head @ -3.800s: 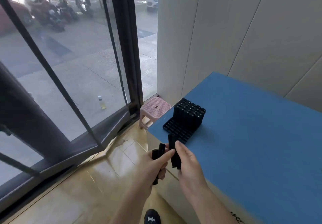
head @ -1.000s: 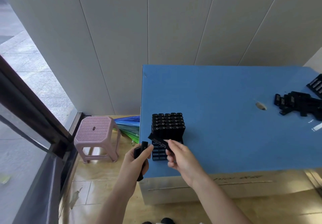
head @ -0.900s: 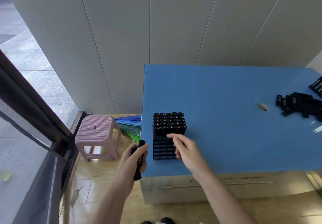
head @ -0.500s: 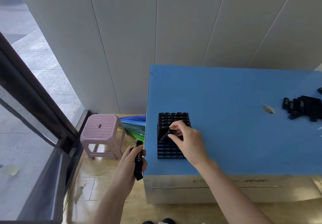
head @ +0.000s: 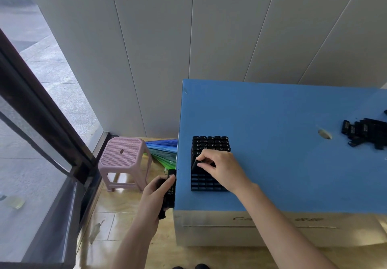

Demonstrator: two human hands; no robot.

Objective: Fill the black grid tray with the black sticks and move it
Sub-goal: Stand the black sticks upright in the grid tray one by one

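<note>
Nearest me, my left hand hangs just off the left edge of the blue tabletop. Its fingers are curled round the spare sticks, which stand roughly upright; I cannot tell how many.

Just right of that hand and a little farther out sits the black grid tray, its near rows open. My right hand is directly over the tray's middle, thumb and fingertips pinching one black stick. That stick leans, with its lower end towards the left column.

Just beyond my right fingers, the standing sticks fill the far rows. I reckon the stick must be tipped until its long axis points straight down into the open cell beside them. The right hand is nearer that cell.

Far right lies the loose pile of sticks.
</note>
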